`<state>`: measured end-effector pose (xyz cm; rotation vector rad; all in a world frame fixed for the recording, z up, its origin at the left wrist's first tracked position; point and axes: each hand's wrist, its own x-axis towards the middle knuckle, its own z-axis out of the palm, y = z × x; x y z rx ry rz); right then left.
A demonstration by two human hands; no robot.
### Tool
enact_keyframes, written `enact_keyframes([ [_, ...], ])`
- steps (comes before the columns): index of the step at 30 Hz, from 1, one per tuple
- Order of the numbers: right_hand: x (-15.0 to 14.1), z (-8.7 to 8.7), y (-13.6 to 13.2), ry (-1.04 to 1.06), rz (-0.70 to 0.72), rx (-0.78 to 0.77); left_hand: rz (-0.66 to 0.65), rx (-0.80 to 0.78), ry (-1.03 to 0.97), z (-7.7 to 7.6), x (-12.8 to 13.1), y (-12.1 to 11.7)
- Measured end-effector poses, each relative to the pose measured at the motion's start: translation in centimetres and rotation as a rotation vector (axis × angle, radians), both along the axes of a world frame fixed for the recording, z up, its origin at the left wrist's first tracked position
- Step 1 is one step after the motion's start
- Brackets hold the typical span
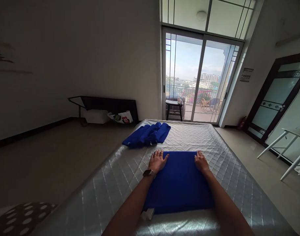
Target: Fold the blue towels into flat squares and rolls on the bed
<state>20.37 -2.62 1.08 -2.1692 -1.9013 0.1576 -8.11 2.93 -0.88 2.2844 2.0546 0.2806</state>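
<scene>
A flat, smooth, rectangular piece of blue fabric (181, 183) lies on the silver quilted mattress (110, 183) in front of me. It has some thickness, and a white tag (148, 214) sticks out at its near left corner. My left hand (158, 161), with a watch on the wrist, rests flat at the far left corner, thumb spread. At the far right corner lies my right hand (201, 161), its fingers stretched forward along the edge. Farther off, near the mattress's left edge, is a loosely bunched blue cloth (148, 135) with small white tags.
On the left floor stands a black frame (110, 102) with a white box (97, 116) and a printed bag (121, 117). Brown polka-dot fabric (24, 218) shows at lower left. A white table (292, 132) stands right, near a dark-framed door (275, 98). Sliding glass doors (201, 78) are ahead.
</scene>
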Motion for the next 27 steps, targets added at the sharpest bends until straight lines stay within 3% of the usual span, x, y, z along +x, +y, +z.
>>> enact_keyframes([
  [3,-0.1,0.0,0.1,0.012,-0.006,-0.006,-0.006,0.038,0.002,0.6,0.3,0.1],
  [5,-0.1,-0.2,0.1,0.022,0.001,0.004,-0.036,0.097,-0.001,1.3,1.9,-0.3],
  [11,0.3,-1.1,0.3,0.006,0.03,0.034,-0.444,0.274,-0.049,2.5,12.9,-4.0],
  [13,0.4,-1.3,0.4,-0.008,0.058,0.04,-0.486,0.249,-0.065,2.1,15.8,-5.2],
  [15,0.4,-1.4,0.3,-0.01,0.066,0.044,-0.464,0.197,-0.061,1.6,17.1,-5.8],
  [17,0.2,-1.2,0.3,0.004,0.051,0.045,-0.436,0.153,-0.039,1.1,16.6,-5.7],
  [19,-0.1,-0.9,0.2,0.034,0.024,0.042,-0.4,0.132,-0.013,0.7,14.4,-5.0],
  [25,-0.5,-0.2,-0.2,0.075,-0.012,0.028,-0.129,0.075,0.048,0.4,2.8,-2.2],
  [27,-0.4,-0.1,-0.2,0.061,-0.009,0.019,-0.048,0.061,0.029,0.4,0.1,-2.0],
])
